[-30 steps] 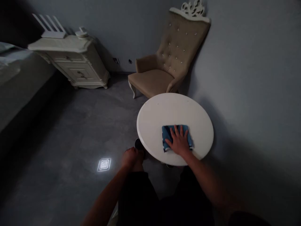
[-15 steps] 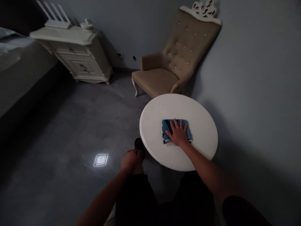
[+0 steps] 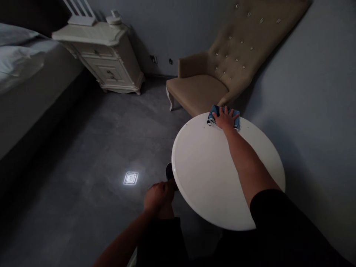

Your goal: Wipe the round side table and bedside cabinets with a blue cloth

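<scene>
A folded blue cloth (image 3: 213,111) with dark patches and white edges lies at the far rim of a round white table (image 3: 205,167). My right hand (image 3: 226,118) is flat on top of it, fingers spread, pressing it against the tabletop. Part of the cloth reaches the table's far edge, by the chair. My left hand (image 3: 156,196) rests on my bent knee, left of the table, with its fingers curled in. I see nothing in that hand, though its palm side is hidden.
A tan tufted armchair (image 3: 197,91) stands just behind the table, against the wall. A white nightstand (image 3: 111,70) holds a white router (image 3: 82,18) and a small round item (image 3: 114,19). The bed (image 3: 36,81) is at left; a bright square light patch (image 3: 130,178) shows on the floor.
My right hand and the cloth have moved from the table's middle to its far edge, the arm now stretched out. The view has shifted; my left hand stays at the knee.
</scene>
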A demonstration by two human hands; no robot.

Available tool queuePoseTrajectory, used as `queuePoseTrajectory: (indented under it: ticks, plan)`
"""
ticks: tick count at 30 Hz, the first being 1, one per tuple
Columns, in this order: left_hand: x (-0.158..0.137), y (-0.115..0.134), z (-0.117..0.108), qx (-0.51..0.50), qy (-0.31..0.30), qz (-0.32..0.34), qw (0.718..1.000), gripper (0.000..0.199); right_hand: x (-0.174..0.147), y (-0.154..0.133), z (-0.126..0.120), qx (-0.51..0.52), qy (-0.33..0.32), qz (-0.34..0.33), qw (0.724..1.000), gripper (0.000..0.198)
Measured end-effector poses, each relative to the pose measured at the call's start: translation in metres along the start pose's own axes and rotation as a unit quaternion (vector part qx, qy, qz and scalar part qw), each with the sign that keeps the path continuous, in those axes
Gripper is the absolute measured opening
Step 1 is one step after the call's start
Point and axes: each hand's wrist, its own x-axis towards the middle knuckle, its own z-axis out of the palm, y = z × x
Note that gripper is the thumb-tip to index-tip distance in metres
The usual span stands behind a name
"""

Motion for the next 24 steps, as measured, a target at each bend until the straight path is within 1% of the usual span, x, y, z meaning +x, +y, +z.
queuePoseTrajectory:
  ticks: [1, 3, 5, 7, 10, 12, 15, 17, 18, 19, 20, 21, 22, 24]
  plan:
    - [0.0, 0.0, -0.001, 0.001, 0.001, -0.002, 1.0, 0.053, -0.006, -0.001, 0.0, 0.001, 0.001, -0.003, 1.0, 0.093]
    - [-0.003, 0.001, -0.002, 0.003, 0.004, -0.004, 1.0, 0.052, -0.027, -0.002, -0.001, 0.003, 0.0, -0.014, 1.0, 0.091]
    - [-0.007, 0.002, -0.003, 0.004, 0.008, -0.005, 1.0, 0.052, -0.062, -0.005, -0.002, -0.002, -0.004, -0.03, 1.0, 0.09]
    - [-0.013, 0.003, -0.003, 0.003, 0.014, -0.001, 1.0, 0.052, -0.11, -0.007, -0.001, -0.011, -0.007, -0.049, 0.999, 0.088]
    - [-0.021, 0.006, 0.001, 0.005, 0.017, 0.01, 1.0, 0.049, -0.206, -0.01, 0.003, -0.019, -0.007, -0.086, 0.996, 0.085]
    - [-0.026, 0.008, 0.005, 0.006, 0.026, 0.021, 0.999, 0.048, -0.281, -0.011, 0.009, -0.019, -0.008, -0.117, 0.993, 0.086]
    - [-0.031, 0.009, 0.013, 0.001, 0.035, 0.028, 0.999, 0.048, -0.391, -0.009, 0.025, -0.017, 0.0, -0.157, 0.987, 0.089]
    - [-0.033, 0.008, 0.016, -0.003, 0.034, 0.031, 0.999, 0.048, -0.448, -0.006, 0.036, -0.01, 0.007, -0.167, 0.986, 0.085]
    - [-0.034, 0.008, 0.017, -0.005, 0.032, 0.034, 0.999, 0.049, -0.467, -0.005, 0.04, -0.006, 0.005, -0.17, 0.985, 0.084]
    - [-0.034, 0.007, 0.018, -0.006, 0.032, 0.038, 0.999, 0.05, -0.479, -0.003, 0.043, -0.001, -0.001, -0.174, 0.985, 0.083]
    - [-0.034, 0.006, 0.018, -0.008, 0.031, 0.04, 0.999, 0.05, -0.484, -0.003, 0.044, 0.001, -0.011, -0.18, 0.984, 0.083]
    - [-0.035, 0.006, 0.018, -0.011, 0.03, 0.039, 0.999, 0.051, -0.482, -0.003, 0.043, 0.002, -0.02, -0.186, 0.982, 0.083]
    - [-0.035, 0.005, 0.018, -0.014, 0.027, 0.036, 0.999, 0.051, -0.474, -0.003, 0.041, -0.001, -0.027, -0.19, 0.981, 0.083]
    - [-0.034, 0.004, 0.018, -0.015, 0.017, 0.031, 0.999, 0.054, -0.441, -0.007, 0.033, -0.015, -0.032, -0.199, 0.979, 0.084]
